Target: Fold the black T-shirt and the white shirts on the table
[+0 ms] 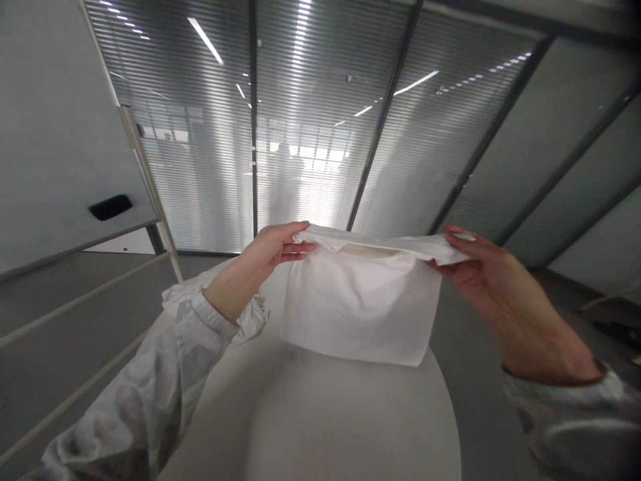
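Observation:
A white cloth (360, 310) hangs between my two hands over the table, its top edge folded over and a gap showing between its layers near the middle. My left hand (276, 246) pinches the top left corner between thumb and fingers. At the opposite corner, my right hand (483, 264) grips the folded band, thumb above and fingers below. The lower edge of the cloth hangs loose, close to the tabletop; whether it touches cannot be told.
A white table (350, 421) with a rounded edge lies below. Crumpled white fabric (253, 321) shows by my left wrist. On the left stands a whiteboard (60, 133) on a frame, with a black eraser-like object (111, 208) on it. Glass partitions with blinds (310, 100) rise behind.

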A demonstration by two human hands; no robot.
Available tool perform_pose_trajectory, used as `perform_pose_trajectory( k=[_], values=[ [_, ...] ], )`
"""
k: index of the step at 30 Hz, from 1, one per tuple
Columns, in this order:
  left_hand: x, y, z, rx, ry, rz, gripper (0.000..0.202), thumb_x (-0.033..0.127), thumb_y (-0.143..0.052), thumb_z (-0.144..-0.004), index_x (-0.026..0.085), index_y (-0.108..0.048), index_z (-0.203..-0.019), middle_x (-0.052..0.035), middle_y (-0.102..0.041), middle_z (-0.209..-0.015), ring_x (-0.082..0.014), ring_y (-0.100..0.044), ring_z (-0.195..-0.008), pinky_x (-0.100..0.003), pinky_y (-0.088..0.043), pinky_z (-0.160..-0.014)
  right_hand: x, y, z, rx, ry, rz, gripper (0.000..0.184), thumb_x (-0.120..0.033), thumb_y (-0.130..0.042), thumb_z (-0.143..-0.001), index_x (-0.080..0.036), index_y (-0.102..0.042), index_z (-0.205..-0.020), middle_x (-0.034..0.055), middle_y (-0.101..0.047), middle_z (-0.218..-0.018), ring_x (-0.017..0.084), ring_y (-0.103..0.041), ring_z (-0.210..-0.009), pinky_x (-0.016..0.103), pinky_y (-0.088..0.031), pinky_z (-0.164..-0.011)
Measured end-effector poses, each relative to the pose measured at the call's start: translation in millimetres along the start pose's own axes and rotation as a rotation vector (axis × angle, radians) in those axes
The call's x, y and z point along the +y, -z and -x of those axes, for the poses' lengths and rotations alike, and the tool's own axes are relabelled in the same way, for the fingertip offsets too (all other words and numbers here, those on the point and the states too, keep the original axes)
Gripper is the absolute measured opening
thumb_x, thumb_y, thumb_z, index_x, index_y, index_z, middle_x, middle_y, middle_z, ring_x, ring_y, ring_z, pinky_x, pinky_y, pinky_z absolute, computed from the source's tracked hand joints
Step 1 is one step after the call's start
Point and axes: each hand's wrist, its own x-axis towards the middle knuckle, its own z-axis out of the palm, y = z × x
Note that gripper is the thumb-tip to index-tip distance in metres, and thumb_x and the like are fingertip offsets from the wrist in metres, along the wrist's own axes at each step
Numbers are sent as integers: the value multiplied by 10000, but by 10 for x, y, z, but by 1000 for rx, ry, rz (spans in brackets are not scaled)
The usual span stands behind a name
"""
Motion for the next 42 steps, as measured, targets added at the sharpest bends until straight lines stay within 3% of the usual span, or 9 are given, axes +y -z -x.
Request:
perform_pose_trajectory(
  k=[4,9,12,16,22,25,29,35,42],
  values=[
    [107,-259,-386,89,-89,-30,326,352,-955,-802,139,-763,-956,-112,-807,-958,-263,-839,-903,-291,-614,-768,109,-85,-411,96,107,-44,306,-90,-836,-722,-163,-737,-1002,39,-715,-889,205,-727,-789,352,-652,-703],
    [309,-767,-1001,184,-382,15,227,334,-867,-897,168,-712,-910,-4,-721,-863,-137,-749,-848,-212,-546,-781,70,-241,-1232,203,590,29,360,-77,-825,-766,-176,-675,-1077,-11,-670,-924,130,-648,-800,341,-552,-847],
    [180,-874,-1237,179,-483,36,200,356,-834,-917,184,-732,-926,17,-702,-853,-113,-697,-872,-180,-519,-772,139,-135,-1498,207,789,67,392,-137,-862,-734,-150,-714,-1097,3,-687,-931,120,-622,-819,319,-511,-888],
    [-490,-713,-1277,183,-196,21,207,325,-870,-896,161,-746,-879,-20,-738,-861,-131,-731,-845,-205,-572,-764,673,227,-1315,287,559,115,454,-259,-887,-680,-175,-735,-1099,18,-737,-954,151,-651,-840,311,-541,-831],
    [-1826,-252,-900,297,215,-39,277,190,-983,-739,119,-722,-796,-68,-705,-683,-218,-750,-688,-349,-671,-706,1905,805,-282,297,-278,318,407,-245,-935,-581,-215,-723,-927,-18,-714,-747,180,-705,-632,294,-624,-583],
    [-2204,-52,-781,317,313,-45,282,176,-982,-736,121,-714,-804,-53,-675,-627,-222,-747,-647,-325,-668,-631,2240,1009,78,280,-392,329,381,-229,-943,-576,-209,-696,-865,2,-710,-679,207,-719,-548,308,-626,-513],
    [-2319,94,-822,299,319,-23,222,132,-930,-786,131,-708,-792,-59,-712,-686,-186,-744,-657,-295,-681,-671,2277,1144,136,250,-413,325,416,-240,-939,-610,-214,-700,-949,8,-740,-706,222,-746,-539,300,-630,-496],
    [-2168,125,-895,281,216,31,187,145,-882,-857,113,-707,-803,-61,-724,-760,-133,-720,-682,-280,-688,-809,2054,1052,57,277,-248,188,480,-250,-914,-637,-213,-671,-1049,18,-780,-837,210,-785,-698,321,-709,-630],
    [-2227,217,-708,236,252,12,238,250,-910,-852,117,-743,-958,-99,-791,-869,-188,-783,-805,-348,-689,-878,2282,975,494,250,-246,92,577,-368,-949,-643,-234,-623,-1099,15,-766,-932,224,-805,-747,354,-721,-661]
  ],
)
